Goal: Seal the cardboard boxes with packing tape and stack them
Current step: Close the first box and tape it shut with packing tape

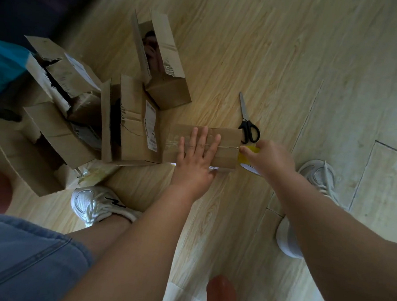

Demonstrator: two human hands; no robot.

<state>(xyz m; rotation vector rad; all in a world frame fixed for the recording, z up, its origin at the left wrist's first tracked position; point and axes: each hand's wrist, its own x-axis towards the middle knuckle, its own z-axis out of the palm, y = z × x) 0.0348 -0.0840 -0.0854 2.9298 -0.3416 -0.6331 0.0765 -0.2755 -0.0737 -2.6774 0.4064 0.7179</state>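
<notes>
A small closed cardboard box (pixel 227 142) lies on the wooden floor in front of me. My left hand (pixel 196 157) presses flat on its top with fingers straight, over the seam. My right hand (pixel 270 157) grips a roll of tape with a yellow core (pixel 250 153) at the box's right end. Clear tape shines on the left part of the box top. Black-handled scissors (pixel 248 123) lie just behind the box's right end.
Several opened cardboard boxes (pixel 130 121) stand and lie to the left, and one upright open box (pixel 160 61) stands further back. My white shoes (pixel 98 205) flank the box. A dark sofa edge (pixel 34 10) fills the top left. A plastic wrapper (pixel 95 173) lies by the boxes.
</notes>
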